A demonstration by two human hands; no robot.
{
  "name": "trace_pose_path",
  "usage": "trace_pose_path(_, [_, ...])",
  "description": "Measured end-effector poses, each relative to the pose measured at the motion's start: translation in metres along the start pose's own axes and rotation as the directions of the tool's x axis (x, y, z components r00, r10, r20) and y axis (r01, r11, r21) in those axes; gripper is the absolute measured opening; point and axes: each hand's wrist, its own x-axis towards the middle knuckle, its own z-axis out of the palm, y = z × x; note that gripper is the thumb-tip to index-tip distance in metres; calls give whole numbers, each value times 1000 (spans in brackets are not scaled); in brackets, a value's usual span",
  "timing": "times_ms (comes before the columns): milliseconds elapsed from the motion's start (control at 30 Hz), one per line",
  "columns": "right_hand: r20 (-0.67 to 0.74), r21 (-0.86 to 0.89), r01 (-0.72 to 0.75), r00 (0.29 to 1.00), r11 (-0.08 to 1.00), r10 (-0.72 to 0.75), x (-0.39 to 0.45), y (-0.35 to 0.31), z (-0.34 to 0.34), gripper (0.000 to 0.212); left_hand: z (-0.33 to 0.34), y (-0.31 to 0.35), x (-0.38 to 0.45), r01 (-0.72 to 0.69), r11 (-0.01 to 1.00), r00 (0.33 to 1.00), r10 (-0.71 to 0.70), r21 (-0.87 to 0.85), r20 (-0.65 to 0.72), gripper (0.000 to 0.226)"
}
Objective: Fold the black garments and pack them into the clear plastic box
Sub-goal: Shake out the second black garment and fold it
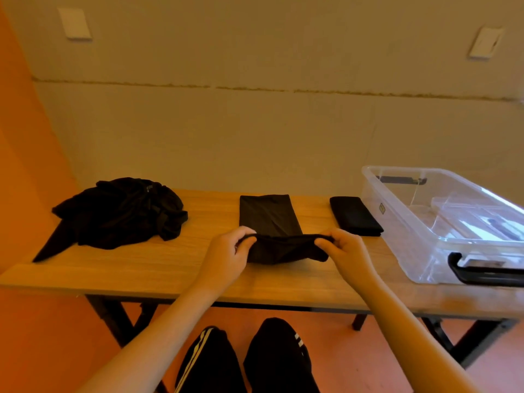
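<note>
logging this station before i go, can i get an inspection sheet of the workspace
surface: wooden table, folding legs
job's things: garment flat mid-table, near edge lifted; folded garment beside the box; heap unfolded at left; no garments seen in the box
clutter: nothing seen
grippers: left hand and right hand each pinch a corner of the lifted edge
cables: nothing seen
surroundings: plain wall, two wall plates, orange floor
</note>
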Motion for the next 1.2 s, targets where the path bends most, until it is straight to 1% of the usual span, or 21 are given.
trace_pose_path(67, [5, 23, 3, 1000, 1000, -3, 2, -6, -5, 19, -5, 4, 1, 9, 999, 1000, -10, -43, -22, 15])
trace_pose_path(200, [9, 81, 20, 1000, 997, -21, -5, -11, -15, 21, -19, 12, -9, 53, 982, 998, -44, -182, 51, 17])
trace_pose_path(267, [12, 110, 29, 999, 994, -31, -5, -14, -16, 22, -22, 17, -9, 76, 966, 997, -67, -247, 43, 20])
trace_pose_path(333, [19, 134, 8, 1000, 991, -11, 1, -15, -15, 21, -22, 18, -2, 112, 954, 994, -106, -278, 37, 19])
trace_pose_path(400, [48, 153, -51, 998, 987, 44, 11, -14, -14, 18, -20, 13, 9, 151, 947, 988, -148, -285, 30, 16])
trace_pose_path(467, [114, 153, -131, 987, 979, 115, 24, -9, -13, 15, -17, 5, 22, 176, 946, 984, -175, -271, 26, 15])
trace_pose_path(533, [173, 116, -209, 967, 971, 187, 41, 0, -10, 14, -12, -4, 36, 214, 947, 977, -211, -241, 37, 15])
trace_pose_path(633, [188, 72, -247, 955, 966, 230, 71, 9, -2, 15, -1, -25, 62, 287, 942, 958, -282, -172, 51, 16])
trace_pose_path(767, [137, 20, -270, 954, 963, 265, 119, 27, 14, 12, 19, -59, 107, 359, 929, 933, -353, -93, 73, 17])
trace_pose_path(900, [77, -115, -298, 948, 948, 308, 163, 61, 39, 15, 45, -90, 146, 432, 902, 898, -432, 25, 78, 20])
trace_pose_path(967, [74, -230, -307, 941, 923, 331, 171, 79, 52, 13, 59, -104, 152, 459, 883, 878, -468, 101, 102, 21])
trace_pose_path(1000, [65, -277, -317, 936, 907, 347, 172, 88, 58, 17, 65, -110, 152, 470, 872, 869, -484, 134, 105, 22])
trace_pose_path(1067, [15, -315, -331, 935, 889, 354, 170, 101, 65, 24, 73, -118, 150, 467, 868, 872, -484, 170, 73, 23])
trace_pose_path(1133, [-41, -323, -347, 935, 880, 353, 169, 109, 67, 26, 78, -125, 150, 453, 873, 886, -464, 182, 22, 22])
trace_pose_path(1200, [-53, -342, -362, 929, 867, 367, 171, 113, 67, 26, 79, -128, 151, 449, 874, 891, -454, 187, -14, 19])
